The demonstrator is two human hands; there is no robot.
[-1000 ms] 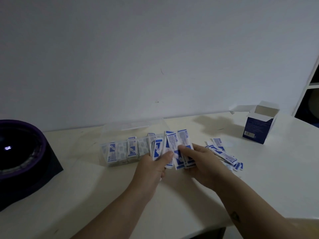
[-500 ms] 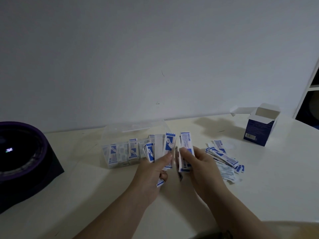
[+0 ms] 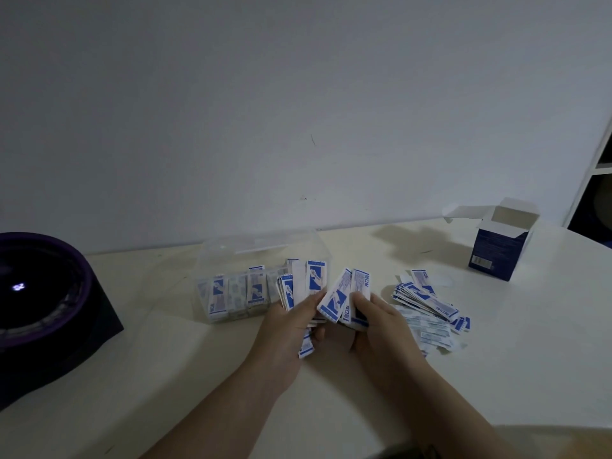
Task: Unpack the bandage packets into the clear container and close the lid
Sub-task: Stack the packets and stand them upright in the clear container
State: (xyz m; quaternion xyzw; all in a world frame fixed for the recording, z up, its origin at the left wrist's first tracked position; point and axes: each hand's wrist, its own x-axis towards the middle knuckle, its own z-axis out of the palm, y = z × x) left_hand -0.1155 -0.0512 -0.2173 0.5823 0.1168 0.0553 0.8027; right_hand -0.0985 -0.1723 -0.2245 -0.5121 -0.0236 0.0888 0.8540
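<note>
A clear container [image 3: 231, 260] stands open at the table's middle, with several blue-and-white bandage packets [image 3: 238, 293] upright along its front wall. Just in front of its right end, my left hand [image 3: 288, 329] grips a fanned bunch of packets [image 3: 304, 283]. My right hand [image 3: 381, 323] holds a second bunch [image 3: 347, 293] close beside it, tilted left. A loose pile of packets [image 3: 427, 303] lies on the table to the right of my right hand. The container's lid cannot be made out.
An opened blue-and-white carton [image 3: 500, 250] stands at the back right with its flaps up. A dark round object on a black base [image 3: 43, 299] fills the left side. A white shelf unit [image 3: 596, 173] rises at the far right edge. The wall runs close behind the cream table [image 3: 165, 376].
The one spread of packets held by both hands has split into two bunches, one in each hand. Both hands have drawn slightly back from the container.
</note>
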